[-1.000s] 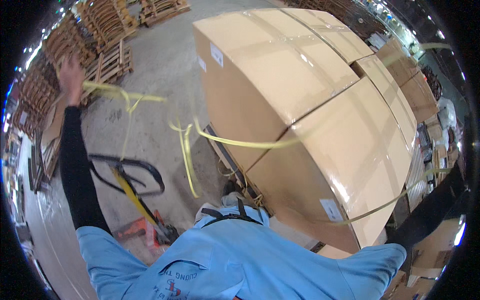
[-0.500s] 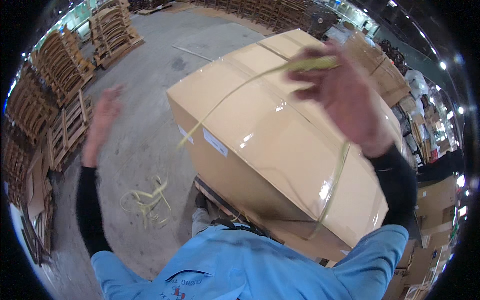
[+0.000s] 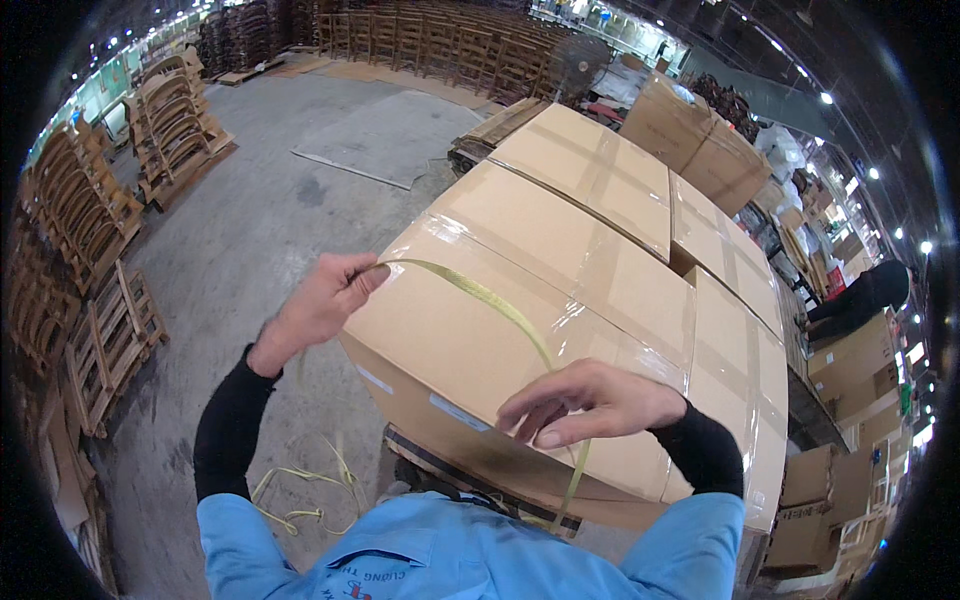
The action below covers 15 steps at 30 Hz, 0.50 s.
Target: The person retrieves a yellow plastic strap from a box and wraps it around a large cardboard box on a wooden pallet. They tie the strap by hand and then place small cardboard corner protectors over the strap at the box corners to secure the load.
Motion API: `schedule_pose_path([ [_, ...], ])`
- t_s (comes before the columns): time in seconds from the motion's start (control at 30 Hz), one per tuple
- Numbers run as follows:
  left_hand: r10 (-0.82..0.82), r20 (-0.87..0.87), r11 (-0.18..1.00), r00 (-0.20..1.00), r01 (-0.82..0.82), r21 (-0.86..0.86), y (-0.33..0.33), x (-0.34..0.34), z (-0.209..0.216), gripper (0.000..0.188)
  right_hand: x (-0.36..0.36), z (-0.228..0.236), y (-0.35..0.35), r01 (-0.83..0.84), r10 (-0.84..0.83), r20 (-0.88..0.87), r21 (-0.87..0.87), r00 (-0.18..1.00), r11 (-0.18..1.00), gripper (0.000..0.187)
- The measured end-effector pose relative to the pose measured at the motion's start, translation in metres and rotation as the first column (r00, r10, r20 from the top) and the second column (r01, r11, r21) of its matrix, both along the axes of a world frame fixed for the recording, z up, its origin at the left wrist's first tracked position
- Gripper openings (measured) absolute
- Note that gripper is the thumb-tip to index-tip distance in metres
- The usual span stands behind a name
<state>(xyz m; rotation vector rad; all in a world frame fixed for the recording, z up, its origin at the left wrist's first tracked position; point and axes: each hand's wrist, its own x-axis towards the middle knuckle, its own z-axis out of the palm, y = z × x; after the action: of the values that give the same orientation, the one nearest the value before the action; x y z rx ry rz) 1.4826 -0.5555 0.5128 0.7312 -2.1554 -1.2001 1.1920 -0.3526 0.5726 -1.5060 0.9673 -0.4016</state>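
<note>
- The left hand (image 3: pixel 322 300) is closed to a pinch: thumb and fingers hold one part of the yellow strap (image 3: pixel 486 291), above the near left edge of the box top.
- The right hand (image 3: pixel 592 402) is half curled, its thumb apart from the fingers. The strap passes behind it; whether this hand grips it, I cannot tell.
- The strap makes a raised arc between the two hands, and below the right hand it goes down past the front of the load.
- The load is large cardboard boxes (image 3: pixel 625 300), taped and close together, on a wooden pallet (image 3: pixel 420 458).
- More loose strap (image 3: pixel 305 513) lies on the floor (image 3: pixel 240 250).
- The step in hand seems to be arranging the strap; the next move calls, I think, for a sure right-hand grip, without twisting.
</note>
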Motion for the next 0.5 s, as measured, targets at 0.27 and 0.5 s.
schedule_pose_path([
  [0.27,0.074,0.191,0.875,0.979,0.028,-0.483,-0.046,-0.06,0.019,0.036,0.026,-0.08,-0.023,0.598,-0.555,0.331,-0.034,0.763,0.801,0.087],
  [0.5,0.139,0.303,0.897,0.943,0.009,-0.441,-0.161,-0.1,-0.038,0.046,-0.039,-0.074,-0.071,0.822,-0.853,0.086,-0.332,0.514,0.462,0.041],
])
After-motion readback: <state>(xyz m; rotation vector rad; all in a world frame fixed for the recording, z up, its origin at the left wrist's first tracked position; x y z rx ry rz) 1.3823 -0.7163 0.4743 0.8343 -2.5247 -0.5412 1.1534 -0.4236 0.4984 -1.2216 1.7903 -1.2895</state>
